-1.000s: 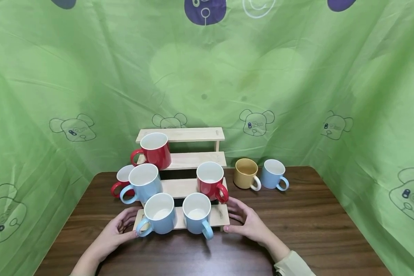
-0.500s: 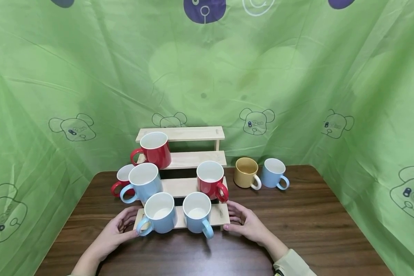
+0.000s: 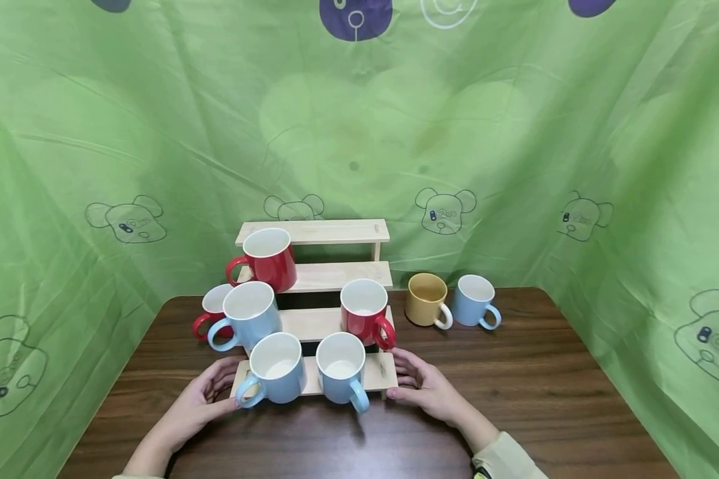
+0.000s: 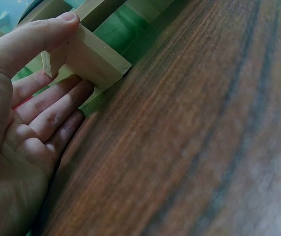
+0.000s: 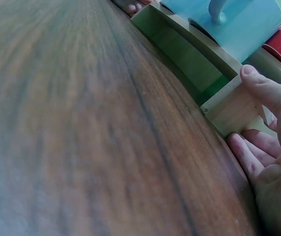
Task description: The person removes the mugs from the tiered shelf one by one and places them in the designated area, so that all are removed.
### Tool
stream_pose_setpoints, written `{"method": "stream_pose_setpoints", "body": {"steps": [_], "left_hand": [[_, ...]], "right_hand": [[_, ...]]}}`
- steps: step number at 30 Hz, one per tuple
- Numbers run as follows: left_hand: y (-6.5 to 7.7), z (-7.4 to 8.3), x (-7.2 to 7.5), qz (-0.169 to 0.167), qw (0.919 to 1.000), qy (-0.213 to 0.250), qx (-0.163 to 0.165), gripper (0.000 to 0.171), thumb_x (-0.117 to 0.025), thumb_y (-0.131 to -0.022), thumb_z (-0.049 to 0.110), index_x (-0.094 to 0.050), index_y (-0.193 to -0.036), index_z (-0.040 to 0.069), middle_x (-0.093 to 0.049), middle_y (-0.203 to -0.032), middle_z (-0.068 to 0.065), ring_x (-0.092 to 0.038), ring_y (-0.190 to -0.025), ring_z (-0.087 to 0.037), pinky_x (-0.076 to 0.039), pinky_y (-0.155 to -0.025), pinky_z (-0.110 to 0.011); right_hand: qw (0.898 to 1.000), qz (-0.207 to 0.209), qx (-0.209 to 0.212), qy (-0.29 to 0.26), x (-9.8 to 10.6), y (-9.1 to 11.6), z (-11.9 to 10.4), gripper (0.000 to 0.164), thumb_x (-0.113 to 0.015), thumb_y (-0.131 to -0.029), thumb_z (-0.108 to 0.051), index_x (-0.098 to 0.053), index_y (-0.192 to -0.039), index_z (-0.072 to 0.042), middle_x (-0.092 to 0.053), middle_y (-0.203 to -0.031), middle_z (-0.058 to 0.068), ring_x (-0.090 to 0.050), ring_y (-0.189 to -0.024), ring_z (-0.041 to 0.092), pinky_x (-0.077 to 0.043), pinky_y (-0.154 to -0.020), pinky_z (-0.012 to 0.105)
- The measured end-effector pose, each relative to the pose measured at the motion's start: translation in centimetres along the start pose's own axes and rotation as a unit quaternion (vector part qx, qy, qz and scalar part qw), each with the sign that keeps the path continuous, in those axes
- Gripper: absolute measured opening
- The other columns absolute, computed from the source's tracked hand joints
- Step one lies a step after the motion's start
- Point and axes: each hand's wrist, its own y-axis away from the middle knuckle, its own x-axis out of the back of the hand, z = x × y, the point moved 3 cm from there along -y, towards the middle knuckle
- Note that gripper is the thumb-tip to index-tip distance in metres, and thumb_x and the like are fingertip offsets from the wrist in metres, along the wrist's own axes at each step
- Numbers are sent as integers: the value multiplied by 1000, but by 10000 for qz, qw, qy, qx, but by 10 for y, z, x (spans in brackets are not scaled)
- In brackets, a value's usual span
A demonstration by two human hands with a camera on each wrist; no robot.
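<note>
My left hand (image 3: 196,404) and right hand (image 3: 428,391) are gripping the wooden rack (image 3: 310,325) by its front ends on the brown table (image 3: 545,399). A near blue mug (image 3: 283,380) is poking its handle beside my left hand. A yellow mug (image 3: 423,309) and far blue mug (image 3: 470,311) are standing beyond my right.

Blue mugs (image 3: 284,384), red mugs (image 3: 277,269), white-handled yellow mug (image 3: 423,310), pale rack (image 3: 341,274), brown streaked table (image 3: 515,386), green bear-patterned cloth (image 3: 359,126)

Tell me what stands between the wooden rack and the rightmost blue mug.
Between the wooden rack and that blue mug stands a yellow mug, in the head view.
</note>
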Motion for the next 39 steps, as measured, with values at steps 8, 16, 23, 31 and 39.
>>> {"method": "stream_pose_setpoints", "body": {"steps": [8,16,23,31,39], "left_hand": [[-3,5,-2,170,9998,-112,85,65,-74,-99,-5,-44,-157,-5,-65,-147,-8,-65,-130,-8,-52,-104,-19],[-6,19,1,217,9972,-702,154,65,-80,-97,1,-48,-153,-3,-63,-145,-22,-67,-125,-7,-51,-102,-17],[-9,36,0,122,9831,-1823,-113,66,-87,-93,8,-52,-149,-3,-71,-136,-16,-69,-116,-5,-58,-95,-23],[-9,61,12,-5,9508,-3094,-131,66,-90,-93,28,-59,-148,9,-74,-133,-4,-73,-114,-17,-62,-93,-35],[-15,91,40,22,9325,-3606,208,65,-90,-93,35,-59,-143,7,-78,-121,-6,-77,-97,-23,-63,-82,-41]], "right_hand": [[9999,26,-82,65,0,-2,-3,77,-82,-99,-7,-40,-163,4,-61,-148,30,-69,-127,26,-57,-105,31],[9999,54,-66,146,-2,-8,-2,76,-82,-99,-8,-42,-163,0,-61,-149,27,-66,-131,32,-57,-106,31],[10000,-14,6,42,-4,-7,-1,76,-81,-100,-8,-41,-163,0,-60,-149,30,-66,-130,31,-58,-105,33],[9997,28,-225,22,-4,-2,1,77,-82,-99,-10,-41,-164,-2,-62,-149,26,-68,-128,25,-58,-104,33],[9997,3,-233,27,-2,1,-1,77,-82,-99,-11,-42,-164,-4,-62,-150,24,-68,-128,26,-58,-105,34]]}}
